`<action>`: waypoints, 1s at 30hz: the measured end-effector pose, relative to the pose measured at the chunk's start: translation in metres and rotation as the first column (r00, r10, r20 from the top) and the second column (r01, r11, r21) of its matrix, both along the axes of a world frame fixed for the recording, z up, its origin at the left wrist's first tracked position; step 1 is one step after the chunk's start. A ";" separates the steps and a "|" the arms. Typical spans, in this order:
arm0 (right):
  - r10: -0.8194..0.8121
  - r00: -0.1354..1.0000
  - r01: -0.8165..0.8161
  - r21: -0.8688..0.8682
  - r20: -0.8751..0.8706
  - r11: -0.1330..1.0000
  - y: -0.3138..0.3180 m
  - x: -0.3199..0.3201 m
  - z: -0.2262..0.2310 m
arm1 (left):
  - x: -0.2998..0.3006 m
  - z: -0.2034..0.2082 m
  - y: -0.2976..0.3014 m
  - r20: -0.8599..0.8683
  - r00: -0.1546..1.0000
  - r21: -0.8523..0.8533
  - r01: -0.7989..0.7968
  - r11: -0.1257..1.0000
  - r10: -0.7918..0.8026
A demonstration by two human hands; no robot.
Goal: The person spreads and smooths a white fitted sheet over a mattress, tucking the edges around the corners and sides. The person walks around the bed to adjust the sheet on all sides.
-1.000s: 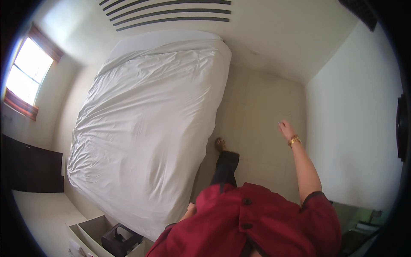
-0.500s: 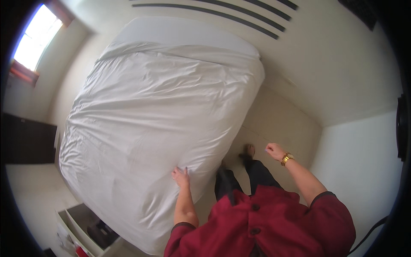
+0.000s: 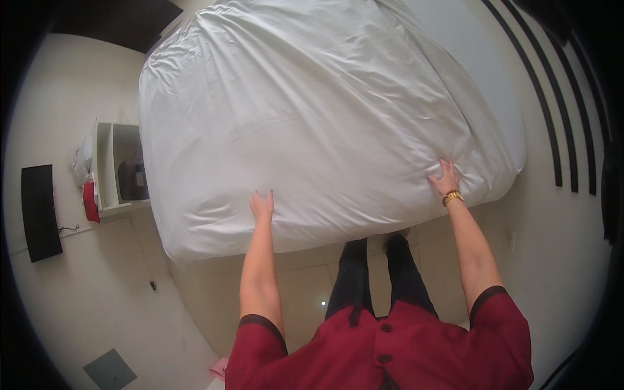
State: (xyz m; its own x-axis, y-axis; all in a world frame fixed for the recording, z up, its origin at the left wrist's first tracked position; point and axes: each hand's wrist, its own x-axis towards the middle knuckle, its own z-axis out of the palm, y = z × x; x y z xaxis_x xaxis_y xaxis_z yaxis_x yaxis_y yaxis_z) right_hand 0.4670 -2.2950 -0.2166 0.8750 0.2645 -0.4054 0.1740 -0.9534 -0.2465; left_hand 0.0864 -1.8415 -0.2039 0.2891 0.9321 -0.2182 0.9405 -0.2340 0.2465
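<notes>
Grip of bare left hand (image 3: pixel 262 206) spread, thumb apart from fingers, laid on wrinkled white cloth sheet (image 3: pixel 305 130) close to its near edge. Likewise spread at bare right hand (image 3: pixel 446 179), well apart from the left, thumb and fingers resting on the sheet among short folds. Around right wrist, gold-coloured metal band (image 3: pixel 453 198). Both arms reaching forward from short-sleeved maroon jacket (image 3: pixel 383 335) with dark cuffs and round dark buttons.

Draped across most of wide, pale-topped bed (image 3: pixel 465 52): the sheet, long creases running through its far part, smoother toward the left. Uncovered by it: pale strip at upper right. Standing at the near side, dark trousers (image 3: pixel 352 276) over beige tiled floor (image 3: pixel 299 286).

Left of the bed, open white shelf unit (image 3: pixel 104 162) with dark boxy object (image 3: pixel 133 180) inside; just beside it, small red item (image 3: pixel 91 201). Farther left, black rectangular panel (image 3: pixel 42 214). At right, dark curved-looking strips (image 3: pixel 539 84) along pale wall (image 3: pixel 520 136).
</notes>
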 end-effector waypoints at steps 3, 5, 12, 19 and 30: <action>-0.122 0.986 0.104 -0.154 -0.111 0.983 0.028 -0.004 0.005 | 0.049 -0.002 0.049 0.083 0.996 -0.020 -0.029 0.999 0.030; -0.190 0.973 0.166 -0.180 -0.129 0.969 0.036 -0.008 0.009 | 0.091 -0.014 0.083 0.132 0.990 0.058 -0.055 0.997 0.047; -0.111 0.992 0.100 -0.159 -0.062 0.982 0.033 -0.001 0.001 | 0.167 -0.052 0.155 -0.035 0.979 0.051 -0.200 0.979 0.202; -0.018 0.999 0.015 -0.068 -0.045 0.998 0.027 0.005 0.001 | 0.129 -0.028 0.180 0.157 0.938 0.284 0.257 0.924 -0.309; -0.210 0.977 0.209 -0.010 -0.040 0.978 0.013 -0.007 -0.009 | 0.077 0.017 0.207 -0.058 0.921 0.263 0.387 0.884 -0.386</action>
State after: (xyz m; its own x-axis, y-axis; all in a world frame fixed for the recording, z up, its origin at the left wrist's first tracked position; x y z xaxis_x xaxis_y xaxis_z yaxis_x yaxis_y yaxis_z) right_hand 0.4602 -2.2824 -0.2252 0.8937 0.0747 -0.4424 -0.0398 -0.9690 -0.2440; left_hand 0.1639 -1.6347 -0.1872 0.6378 0.7699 0.0183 0.7630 -0.6349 0.1214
